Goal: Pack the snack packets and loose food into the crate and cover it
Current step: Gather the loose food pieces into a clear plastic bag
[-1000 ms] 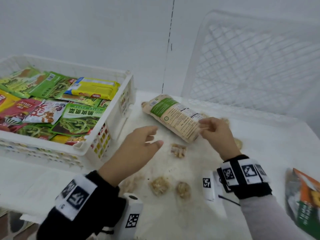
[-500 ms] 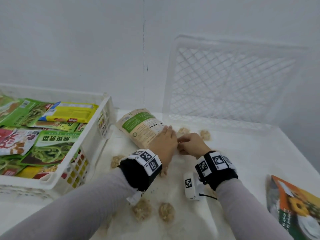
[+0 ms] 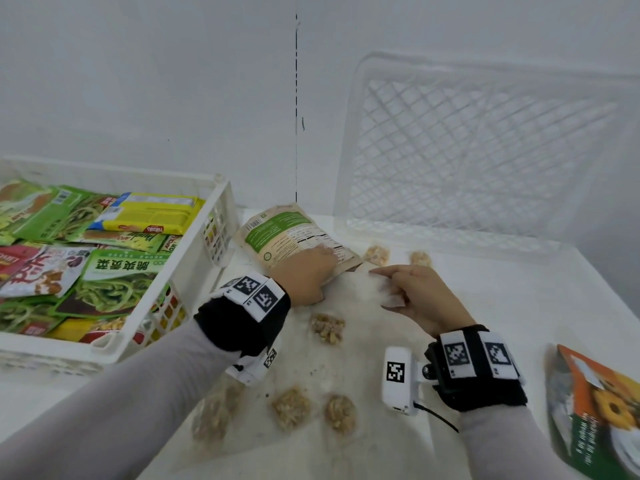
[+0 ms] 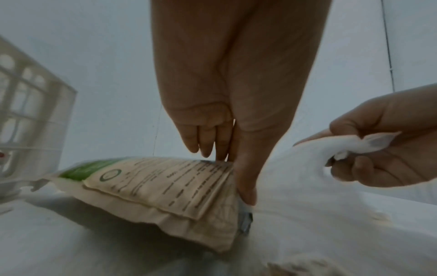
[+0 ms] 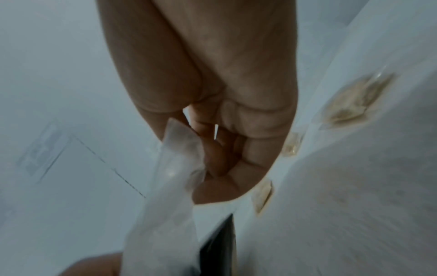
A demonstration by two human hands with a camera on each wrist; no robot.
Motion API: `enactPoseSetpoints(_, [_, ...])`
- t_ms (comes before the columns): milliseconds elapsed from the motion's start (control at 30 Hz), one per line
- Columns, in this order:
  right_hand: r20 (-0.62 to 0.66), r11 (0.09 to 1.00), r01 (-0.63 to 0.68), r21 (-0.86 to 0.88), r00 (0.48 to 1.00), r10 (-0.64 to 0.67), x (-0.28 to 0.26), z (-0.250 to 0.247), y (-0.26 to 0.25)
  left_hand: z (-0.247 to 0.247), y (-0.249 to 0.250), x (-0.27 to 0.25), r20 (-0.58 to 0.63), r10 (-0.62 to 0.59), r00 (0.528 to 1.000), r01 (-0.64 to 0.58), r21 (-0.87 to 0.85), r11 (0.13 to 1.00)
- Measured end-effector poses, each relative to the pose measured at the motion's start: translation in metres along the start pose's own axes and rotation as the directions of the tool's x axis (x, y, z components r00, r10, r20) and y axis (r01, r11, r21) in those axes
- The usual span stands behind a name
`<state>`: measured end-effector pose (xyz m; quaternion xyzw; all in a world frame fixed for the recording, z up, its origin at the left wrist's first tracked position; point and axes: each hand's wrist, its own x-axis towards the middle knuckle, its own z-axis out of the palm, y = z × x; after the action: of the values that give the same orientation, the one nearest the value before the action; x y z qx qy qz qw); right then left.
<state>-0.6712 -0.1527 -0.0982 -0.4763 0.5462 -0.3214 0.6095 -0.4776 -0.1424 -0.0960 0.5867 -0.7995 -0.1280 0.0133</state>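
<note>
A beige pouch with a green label [image 3: 284,233] [image 4: 153,183] lies on the table beside the white crate [image 3: 114,169], which is full of snack packets. My left hand [image 3: 327,258] [image 4: 227,168] holds the pouch's near end, fingers on top and thumb down its edge. Just to the right, my right hand [image 3: 384,285] [image 5: 212,164] pinches a piece of clear plastic [image 4: 354,147] [image 5: 179,158] and lifts it off the table. Several loose nut clusters [image 3: 327,327] [image 3: 291,407] lie around both hands.
A white lattice lid [image 3: 485,157] leans against the wall at the back right. An orange and green packet [image 3: 595,410] lies at the table's right front edge. Two more clusters [image 3: 377,254] sit just beyond the pouch.
My left hand went from hovering open to resting on the pouch's end. My right hand let go of the pouch, took the clear plastic and drew back to the right.
</note>
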Motion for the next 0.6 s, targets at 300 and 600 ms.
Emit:
enactPoseSetpoints(300, [-0.024, 0.876, 0.083, 0.475, 0.996, -0.082, -0.040, -0.002, 0.002, 0.007, 0.015, -0.046, -0.359, 0.102, 0.928, -0.248, -0.388, 0.888])
enactPoseSetpoints(600, [0.239, 0.378, -0.225, 0.898, 0.971, 0.011, -0.062, 0.021, 0.005, 0.015, 0.028, -0.095, -0.738, -0.027, 0.674, -0.230, -0.244, 0.942])
